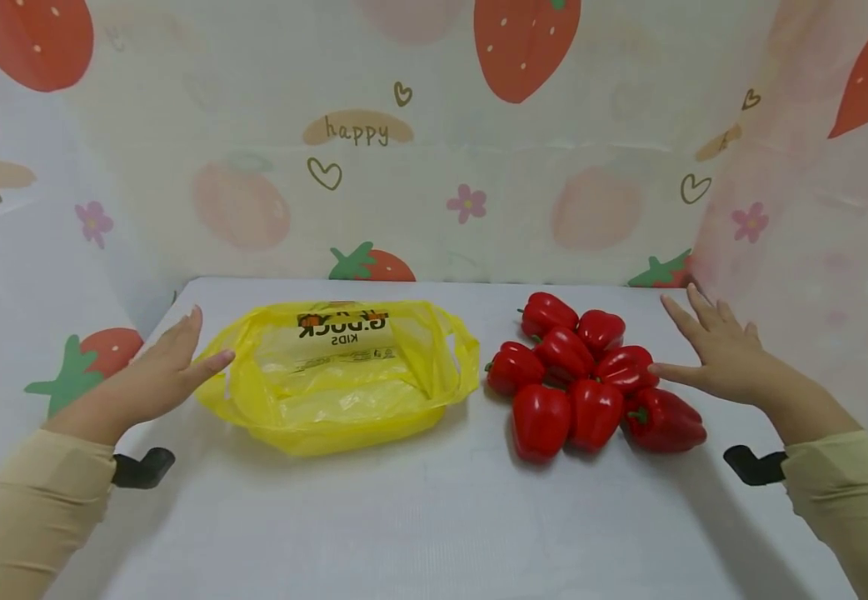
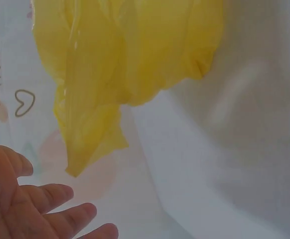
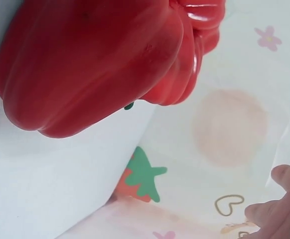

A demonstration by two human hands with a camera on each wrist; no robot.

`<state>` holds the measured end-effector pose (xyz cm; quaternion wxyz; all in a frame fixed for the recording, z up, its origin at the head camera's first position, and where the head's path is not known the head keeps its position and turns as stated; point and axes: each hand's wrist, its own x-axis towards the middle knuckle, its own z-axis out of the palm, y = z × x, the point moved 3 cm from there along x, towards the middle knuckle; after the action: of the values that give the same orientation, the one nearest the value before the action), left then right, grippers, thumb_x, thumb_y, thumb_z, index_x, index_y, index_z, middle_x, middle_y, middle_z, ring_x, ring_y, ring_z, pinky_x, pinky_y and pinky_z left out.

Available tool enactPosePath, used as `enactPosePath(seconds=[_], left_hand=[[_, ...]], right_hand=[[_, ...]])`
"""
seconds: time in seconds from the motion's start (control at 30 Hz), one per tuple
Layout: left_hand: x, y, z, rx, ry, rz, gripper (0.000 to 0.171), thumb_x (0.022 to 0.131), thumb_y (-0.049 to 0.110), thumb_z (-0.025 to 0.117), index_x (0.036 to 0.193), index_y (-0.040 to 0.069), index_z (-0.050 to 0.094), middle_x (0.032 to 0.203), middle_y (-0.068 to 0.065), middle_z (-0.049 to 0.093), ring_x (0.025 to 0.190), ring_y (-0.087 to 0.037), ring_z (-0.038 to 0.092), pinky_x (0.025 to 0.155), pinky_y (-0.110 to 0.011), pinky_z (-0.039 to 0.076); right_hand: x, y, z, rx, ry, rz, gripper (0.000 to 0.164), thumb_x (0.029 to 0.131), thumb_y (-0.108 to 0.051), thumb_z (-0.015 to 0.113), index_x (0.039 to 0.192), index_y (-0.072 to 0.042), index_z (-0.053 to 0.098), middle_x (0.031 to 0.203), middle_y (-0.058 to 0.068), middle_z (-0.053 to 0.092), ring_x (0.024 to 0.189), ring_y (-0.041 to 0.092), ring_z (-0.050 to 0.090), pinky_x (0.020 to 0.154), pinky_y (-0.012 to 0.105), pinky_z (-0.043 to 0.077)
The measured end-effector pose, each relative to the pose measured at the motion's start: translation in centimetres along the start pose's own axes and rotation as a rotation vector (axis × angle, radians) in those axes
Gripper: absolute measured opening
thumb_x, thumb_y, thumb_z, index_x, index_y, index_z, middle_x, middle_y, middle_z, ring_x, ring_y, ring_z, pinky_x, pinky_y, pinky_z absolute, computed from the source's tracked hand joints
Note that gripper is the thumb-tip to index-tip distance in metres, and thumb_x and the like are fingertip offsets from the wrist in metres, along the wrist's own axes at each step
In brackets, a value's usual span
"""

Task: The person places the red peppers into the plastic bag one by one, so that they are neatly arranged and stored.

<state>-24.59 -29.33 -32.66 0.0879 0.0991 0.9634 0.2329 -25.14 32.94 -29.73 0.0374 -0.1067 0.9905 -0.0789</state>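
Apparently poised, nothing gripped.
Left hand (image 1: 155, 368) left of yellow plastic bag (image 1: 344, 396), right hand (image 1: 737, 360) right of red bell peppers (image 1: 565, 354), fingers apart; gripping likely calls for lowering.

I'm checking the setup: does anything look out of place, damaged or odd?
Only the lettering on the yellow bag: it reads backwards, perhaps seen through the plastic. The red peppers lie clustered beside it with no visible damage.
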Motion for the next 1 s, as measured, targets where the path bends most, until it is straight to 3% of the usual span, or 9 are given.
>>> enactPosePath(seconds=[0.2,0.37,0.53,0.73,0.83,0.9,1.0], left_hand=[[0.1,-0.3,0.6,-0.08,0.0,0.003,0.092,0.093,0.051,0.039,0.138,-0.001,-0.023,0.144,-0.032,-0.013,0.132,-0.049,-0.007,0.102,-0.064,0.002],[0.2,-0.7,1.0,-0.161,-0.025,-0.014,0.088,0.095,0.048,0.035,0.136,-0.002,-0.024,0.142,-0.035,-0.014,0.13,-0.052,-0.008,0.1,-0.066,0.002],[0.2,-1.0,1.6,-0.215,-0.058,-0.095,0.089,0.094,0.055,0.03,0.136,0.001,-0.028,0.141,-0.034,-0.017,0.129,-0.053,-0.01,0.097,-0.069,0.002],[0.6,-1.0,2.1,-0.235,-0.064,-0.168,0.1,0.089,0.061,0.035,0.133,-0.001,-0.03,0.14,-0.037,-0.016,0.127,-0.055,-0.008,0.097,-0.069,0.005],[0.7,-1.1,2.5,-0.226,-0.071,-0.209,0.106,0.086,0.065,0.038,0.132,-0.002,-0.032,0.139,-0.04,-0.012,0.125,-0.052,0.023,0.098,-0.067,0.015],[0.8,-1.2,2.8,-0.224,-0.071,-0.228,0.111,0.084,0.066,0.041,0.131,-0.002,-0.033,0.139,-0.041,-0.008,0.111,-0.046,0.044,0.097,-0.065,0.023],[0.9,-1.3,3.1,-0.211,-0.059,-0.243,0.115,0.082,0.066,0.046,0.131,-0.003,-0.032,0.139,-0.042,-0.001,0.088,-0.033,0.055,0.091,-0.057,0.037]], right_hand=[[-0.2,-0.1,0.2,0.017,-0.014,0.001,0.105,0.076,-0.061,0.06,0.147,-0.022,-0.006,0.148,0.022,-0.015,0.128,0.055,-0.011,0.089,0.077,-0.005],[-0.2,-0.1,0.4,0.034,-0.013,-0.001,0.104,0.076,-0.055,0.063,0.147,-0.021,-0.004,0.149,0.023,-0.013,0.129,0.055,-0.011,0.089,0.077,-0.004],[-0.2,0.0,0.5,0.036,-0.009,-0.008,0.103,0.077,-0.052,0.064,0.147,-0.021,-0.005,0.149,0.023,-0.013,0.129,0.055,-0.011,0.088,0.077,-0.003],[-0.3,0.3,0.6,0.029,-0.024,-0.008,0.103,0.078,-0.055,0.062,0.147,-0.019,-0.005,0.148,0.024,-0.014,0.128,0.055,-0.011,0.089,0.077,-0.001],[-0.3,0.4,0.7,0.03,-0.025,-0.004,0.102,0.078,-0.056,0.061,0.147,-0.019,-0.005,0.148,0.024,-0.014,0.128,0.056,-0.01,0.089,0.077,0.0],[-0.4,0.4,0.7,0.032,-0.022,-0.001,0.102,0.078,-0.056,0.061,0.147,-0.02,-0.005,0.148,0.024,-0.014,0.128,0.056,-0.01,0.089,0.077,0.0],[-0.4,0.5,0.7,0.034,-0.014,0.002,0.102,0.078,-0.055,0.061,0.147,-0.019,-0.004,0.148,0.024,-0.013,0.128,0.057,-0.009,0.089,0.077,0.0]])
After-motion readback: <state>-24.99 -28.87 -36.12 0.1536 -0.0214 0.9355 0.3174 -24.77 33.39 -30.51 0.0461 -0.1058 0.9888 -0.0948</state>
